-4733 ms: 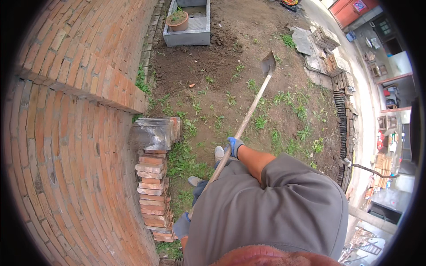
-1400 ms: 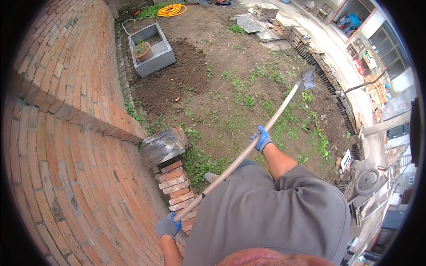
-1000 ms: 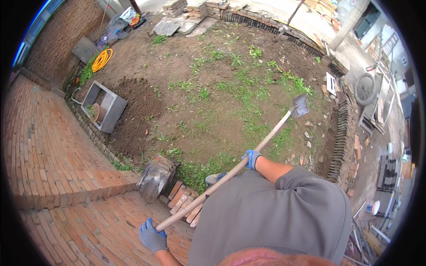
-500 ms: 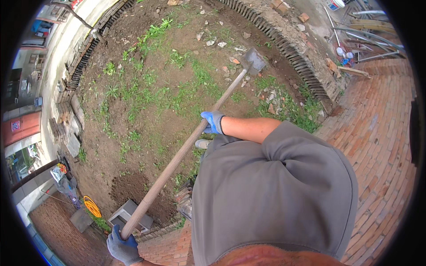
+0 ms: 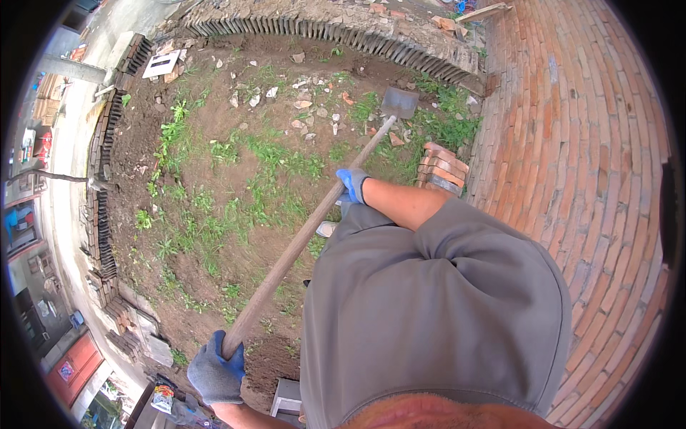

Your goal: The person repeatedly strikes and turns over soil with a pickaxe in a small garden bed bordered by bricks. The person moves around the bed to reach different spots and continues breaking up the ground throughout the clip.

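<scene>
A long-handled shovel [image 5: 300,247] slants across the view from lower left to upper right. My left hand [image 5: 216,368], in a grey and blue glove, is closed around the end of its wooden handle. Further up the shaft, my right hand [image 5: 352,186], in a blue glove, grips it just beyond my knees. The flat grey blade [image 5: 399,103] is at the far end, over soil beside grass and scattered stone chips. Whether the blade touches the ground is hard to tell.
Patchy grass [image 5: 271,168] and bare soil lie before me. A row of upright tiles [image 5: 286,30] edges the far side. A small brick stack [image 5: 441,169] stands right of the blade's shaft, beside brick paving [image 5: 572,143]. A white plate [image 5: 161,64] lies at the far left.
My view has turned right, and more paving and the brick stack show. My left hand has come up and inward with the handle end; both hands keep their hold.
</scene>
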A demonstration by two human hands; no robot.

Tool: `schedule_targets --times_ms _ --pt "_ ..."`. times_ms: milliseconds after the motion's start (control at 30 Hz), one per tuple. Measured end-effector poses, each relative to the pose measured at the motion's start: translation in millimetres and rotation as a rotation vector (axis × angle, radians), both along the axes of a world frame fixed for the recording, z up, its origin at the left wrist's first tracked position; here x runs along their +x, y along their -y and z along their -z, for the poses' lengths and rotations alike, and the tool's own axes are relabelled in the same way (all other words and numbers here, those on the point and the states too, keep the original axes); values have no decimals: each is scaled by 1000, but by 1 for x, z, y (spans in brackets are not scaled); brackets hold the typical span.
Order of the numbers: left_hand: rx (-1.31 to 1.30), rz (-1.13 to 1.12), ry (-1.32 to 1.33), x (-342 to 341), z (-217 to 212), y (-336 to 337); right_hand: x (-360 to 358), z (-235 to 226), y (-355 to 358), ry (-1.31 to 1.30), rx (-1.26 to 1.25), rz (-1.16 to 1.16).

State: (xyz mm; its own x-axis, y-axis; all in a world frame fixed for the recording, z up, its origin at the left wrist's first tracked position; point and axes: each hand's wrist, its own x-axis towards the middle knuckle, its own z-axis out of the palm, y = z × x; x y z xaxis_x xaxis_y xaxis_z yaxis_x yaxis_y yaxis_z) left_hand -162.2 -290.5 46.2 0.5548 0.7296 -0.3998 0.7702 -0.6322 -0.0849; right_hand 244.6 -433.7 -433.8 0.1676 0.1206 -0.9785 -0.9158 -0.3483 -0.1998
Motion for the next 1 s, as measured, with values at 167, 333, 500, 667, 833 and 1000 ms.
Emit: schedule_targets --times_ms 167,333,500,667,833,1000 --pt "-48 62 -108 11 22 -18 -19 -17 16 -34 99 -127" --pt "-87 64 -83 -7 34 -33 -16 -41 14 27 101 -279" --pt "-157 53 -59 -24 40 -38 -7 -53 36 226 -19 -479" --pt "-153 44 -45 -28 41 -35 5 -41 57 205 -81 -613" --pt "-135 22 -96 -7 26 -20 25 -15 45 250 -122 -719" --pt "-136 16 -113 45 -3 -14 58 -5 41 246 -182 -556"
